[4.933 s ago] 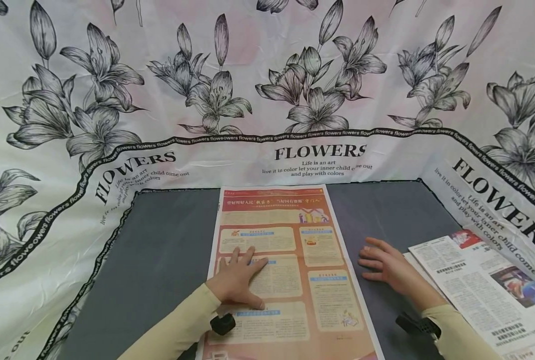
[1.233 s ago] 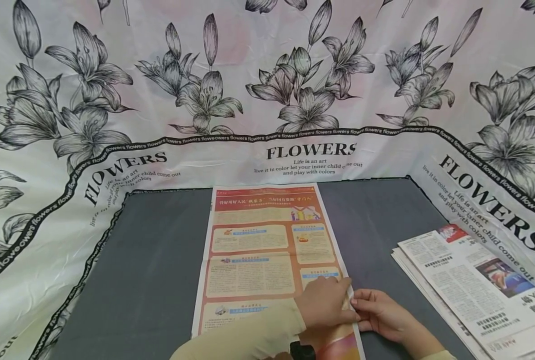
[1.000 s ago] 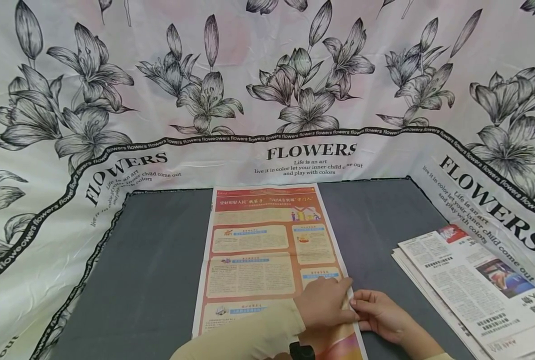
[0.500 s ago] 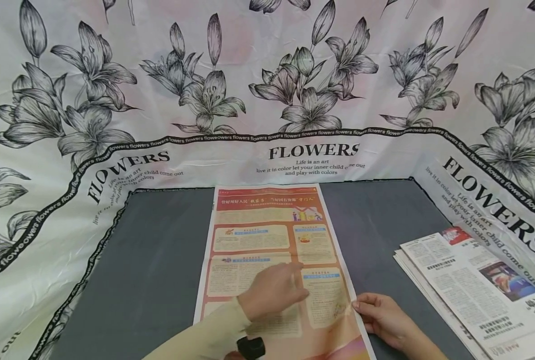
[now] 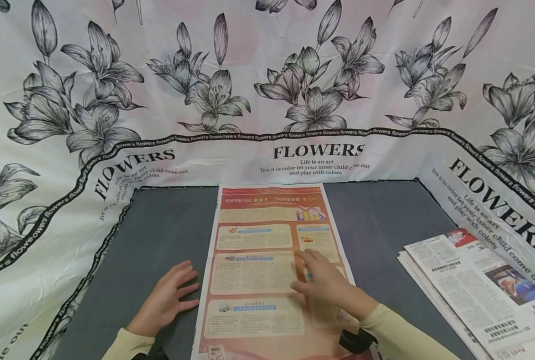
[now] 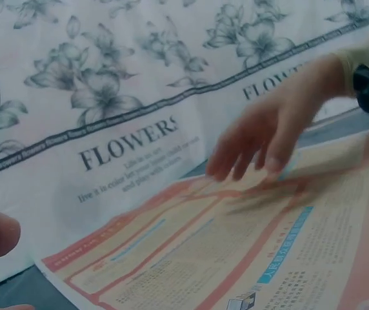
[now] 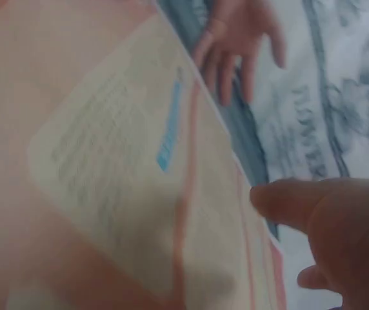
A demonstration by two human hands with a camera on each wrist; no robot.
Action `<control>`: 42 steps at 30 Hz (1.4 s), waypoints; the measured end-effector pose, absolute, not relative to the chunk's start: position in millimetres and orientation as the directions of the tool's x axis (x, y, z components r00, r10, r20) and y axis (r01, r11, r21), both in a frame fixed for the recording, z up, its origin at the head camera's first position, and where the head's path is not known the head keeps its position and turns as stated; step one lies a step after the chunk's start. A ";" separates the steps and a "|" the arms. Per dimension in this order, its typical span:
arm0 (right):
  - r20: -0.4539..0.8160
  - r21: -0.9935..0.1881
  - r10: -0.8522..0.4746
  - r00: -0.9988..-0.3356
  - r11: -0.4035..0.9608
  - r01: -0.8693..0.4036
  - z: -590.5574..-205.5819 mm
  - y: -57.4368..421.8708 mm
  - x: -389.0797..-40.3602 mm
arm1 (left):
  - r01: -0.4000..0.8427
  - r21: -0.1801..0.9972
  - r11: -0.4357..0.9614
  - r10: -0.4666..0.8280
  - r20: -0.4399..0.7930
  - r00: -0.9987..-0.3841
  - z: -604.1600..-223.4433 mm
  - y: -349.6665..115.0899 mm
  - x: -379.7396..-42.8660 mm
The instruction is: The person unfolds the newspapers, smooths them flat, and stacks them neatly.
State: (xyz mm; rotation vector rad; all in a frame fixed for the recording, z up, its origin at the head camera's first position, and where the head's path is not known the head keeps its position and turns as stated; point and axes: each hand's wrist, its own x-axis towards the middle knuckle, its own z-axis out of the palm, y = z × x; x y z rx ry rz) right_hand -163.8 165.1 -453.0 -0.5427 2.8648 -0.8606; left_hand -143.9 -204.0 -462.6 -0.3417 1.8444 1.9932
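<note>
A long newspaper sheet (image 5: 254, 280), orange-red with cream text boxes, lies lengthwise on the dark grey table. Just off its left edge is my left hand (image 5: 164, 297), fingers spread and holding nothing. My right hand (image 5: 323, 282) is over the right half of the page, its fingers loosely bent. The left wrist view shows that right hand (image 6: 262, 132) above the paper (image 6: 191, 258), casting a shadow; whether any fingertip touches is unclear. In the blurred right wrist view, the left hand (image 7: 239, 48) appears beyond the sheet's edge (image 7: 204, 90).
A stack of newspapers (image 5: 470, 295) lies at the table's right side. The grey table (image 5: 159, 230) shows on both sides of the sheet. Behind it and along the sides hangs a white cloth (image 5: 231, 165) printed with lilies and the word FLOWERS.
My left hand has swept from the sheet's right side to beyond its left edge. My right hand has let go of the right edge and moved in over the page.
</note>
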 end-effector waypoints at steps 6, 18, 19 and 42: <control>-0.046 -0.446 -0.586 -0.809 0.737 -0.508 -472.0 83.0 -167.1 | -0.510 0.828 -0.231 0.147 -0.489 -0.860 -472.1 -214.2 -145.2; -0.160 -0.519 -0.740 -0.653 0.626 -0.582 -462.5 -4.9 -144.2 | -0.649 0.703 -0.293 0.605 -0.389 -0.695 -484.4 -227.7 -149.6; -0.168 -0.506 -0.739 -0.653 0.633 -0.586 -462.6 -8.0 -142.4 | -0.663 0.686 -0.300 0.632 -0.378 -0.677 -485.1 -228.7 -149.0; -0.173 -0.443 -0.746 -0.643 0.642 -0.625 -464.5 -15.2 -143.2 | -0.708 0.631 -0.318 0.777 -0.254 -0.576 -494.5 -231.4 -140.7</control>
